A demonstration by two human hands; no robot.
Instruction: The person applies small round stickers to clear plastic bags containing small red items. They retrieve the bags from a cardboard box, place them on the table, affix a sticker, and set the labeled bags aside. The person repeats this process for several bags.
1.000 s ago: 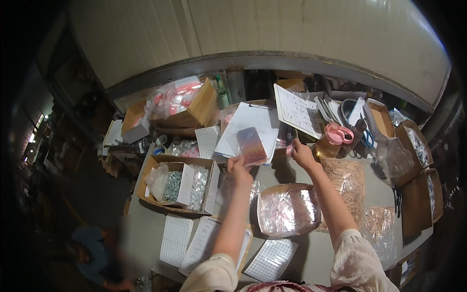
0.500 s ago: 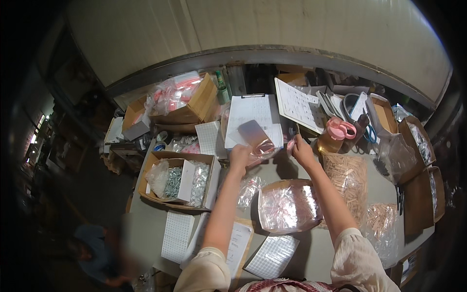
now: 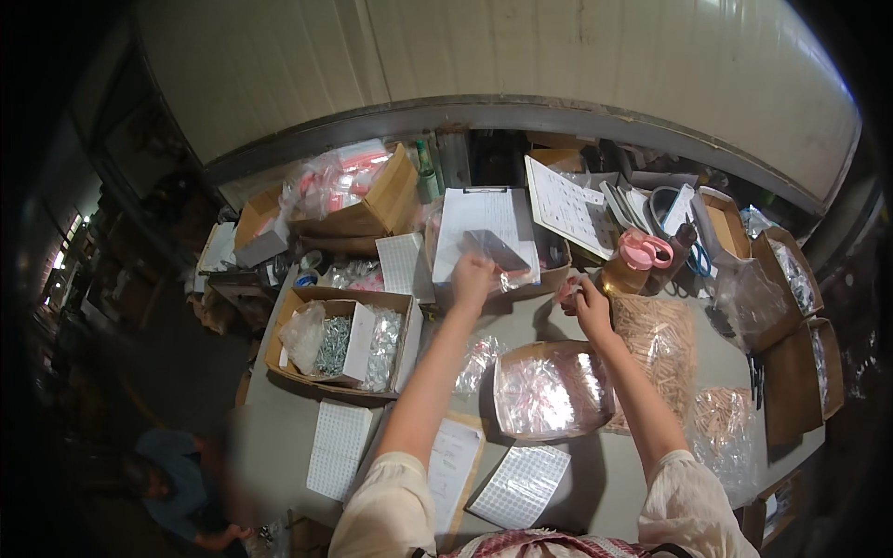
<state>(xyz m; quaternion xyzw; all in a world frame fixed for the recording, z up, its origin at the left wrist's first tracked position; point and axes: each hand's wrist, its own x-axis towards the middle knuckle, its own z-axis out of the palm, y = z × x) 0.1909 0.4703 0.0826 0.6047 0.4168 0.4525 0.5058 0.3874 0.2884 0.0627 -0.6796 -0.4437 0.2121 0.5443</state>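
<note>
My left hand point(image 3: 473, 276) is closed at the near edge of a flat, dark, shiny rectangular thing point(image 3: 502, 249), whose kind I cannot make out. It is tilted over the clipboard with paper point(image 3: 474, 216). My right hand point(image 3: 590, 307) pinches a small, crumpled, pinkish clear plastic piece point(image 3: 566, 292), above the table to the left of the pink-lidded bottle point(image 3: 625, 270). Below and between my forearms stands an open cardboard box point(image 3: 549, 395) of clear plastic packets. A large clear bag of wooden dowels point(image 3: 654, 349) lies beside my right forearm.
At left, a cardboard box point(image 3: 406, 349) holds screws and small bagged parts. Behind it stands a carton point(image 3: 395, 205) of pink-and-clear bags. Sticker sheets point(image 3: 521, 484) lie near the front edge. Scissors point(image 3: 702, 259) and open cartons point(image 3: 795, 372) are at right. A person point(image 3: 172, 474) is at lower left.
My left hand has moved up slightly, and the flat rectangular thing has tipped to a flatter, darker angle over the clipboard. My right hand has lowered slightly and turned, showing the pinkish plastic more clearly.
</note>
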